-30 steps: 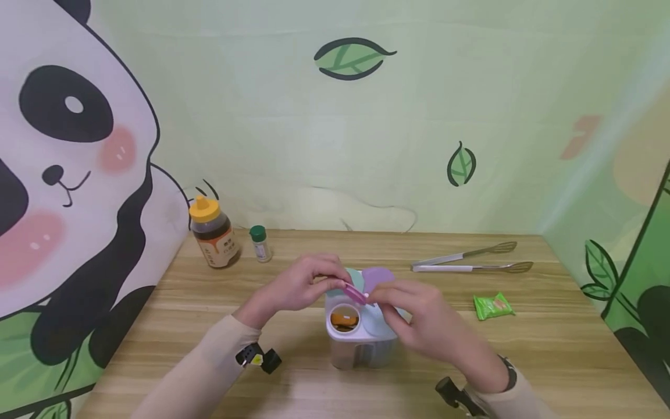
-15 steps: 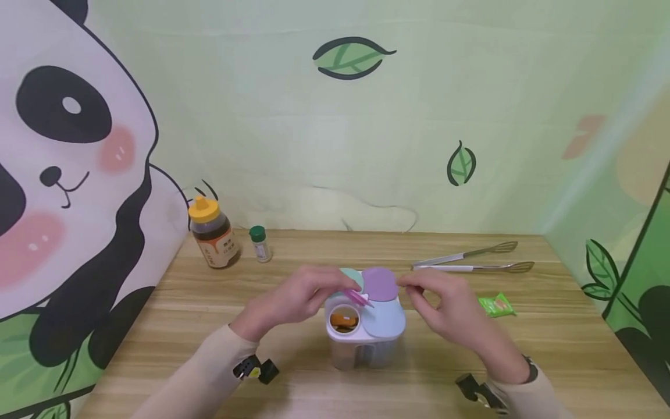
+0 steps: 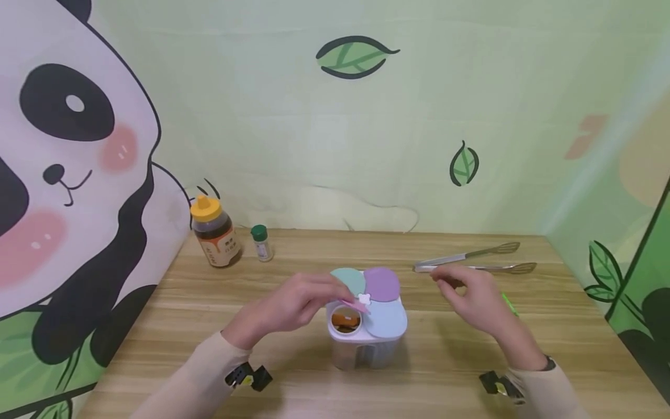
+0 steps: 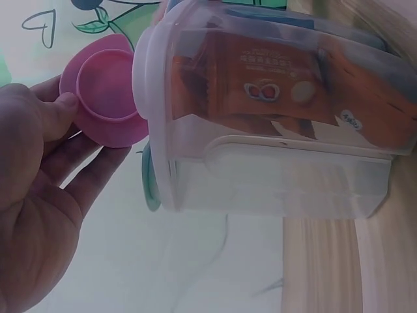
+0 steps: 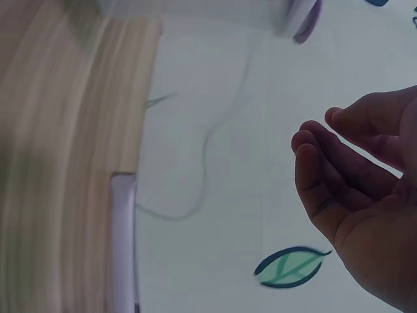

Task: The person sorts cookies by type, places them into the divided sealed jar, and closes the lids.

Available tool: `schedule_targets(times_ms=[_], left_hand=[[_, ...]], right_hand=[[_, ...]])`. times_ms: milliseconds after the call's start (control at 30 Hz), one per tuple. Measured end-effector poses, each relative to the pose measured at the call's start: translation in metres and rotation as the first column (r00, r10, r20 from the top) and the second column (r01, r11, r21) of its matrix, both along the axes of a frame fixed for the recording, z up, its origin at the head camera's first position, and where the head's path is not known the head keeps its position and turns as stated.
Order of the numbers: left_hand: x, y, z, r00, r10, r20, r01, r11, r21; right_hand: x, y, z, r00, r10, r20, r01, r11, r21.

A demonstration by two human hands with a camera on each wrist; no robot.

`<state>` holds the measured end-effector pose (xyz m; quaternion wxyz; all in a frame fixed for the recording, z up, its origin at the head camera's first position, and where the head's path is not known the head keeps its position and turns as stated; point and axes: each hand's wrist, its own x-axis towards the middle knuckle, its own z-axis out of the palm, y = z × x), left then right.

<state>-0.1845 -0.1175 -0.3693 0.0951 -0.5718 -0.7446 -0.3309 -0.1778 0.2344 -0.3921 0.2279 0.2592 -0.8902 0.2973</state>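
A clear storage box [image 3: 342, 354] with a white top stands on the table in front of me. Green [image 3: 348, 281], purple [image 3: 382, 284] and blue [image 3: 386, 320] lids cover three of its compartments. The front left round opening is uncovered, and orange packets [image 4: 260, 81] lie inside. Over that opening my left hand [image 3: 293, 304] pinches a pink lid [image 4: 107, 88], tilted up beside the rim. My right hand [image 3: 477, 302] hovers to the right of the box, holding nothing, its fingers loosely curled.
At the back left stand a yellow-capped syrup jar [image 3: 217, 238] and a small green-capped shaker [image 3: 262, 244]. Metal tongs [image 3: 510, 269] lie at the back right. A green packet [image 3: 509, 304] is mostly hidden behind my right hand.
My right hand has come off the pink lid and moved right, now covering most of the green packet. My left hand keeps the lid at the opening, having shifted slightly lower.
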Motion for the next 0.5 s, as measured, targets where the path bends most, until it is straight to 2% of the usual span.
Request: schedule_targets(times_ms=[100, 267, 500], left_hand=[[0.001, -0.002, -0.002, 1.000, -0.018, -0.010, 0.018, 1.000, 0.009], [0.003, -0.006, -0.006, 0.998, -0.045, -0.033, 0.045, 0.999, 0.007], [0.007, -0.013, -0.009, 0.996, -0.042, -0.077, 0.038, 0.998, -0.050]], right_hand=[[-0.003, 0.009, -0.008, 0.995, -0.043, 0.090, 0.041, 0.999, 0.021], [-0.007, 0.023, -0.017, 0.968, -0.100, 0.230, 0.093, 0.995, 0.042], [-0.014, 0.041, -0.026, 0.930, -0.161, 0.331, 0.135, 0.986, 0.099]])
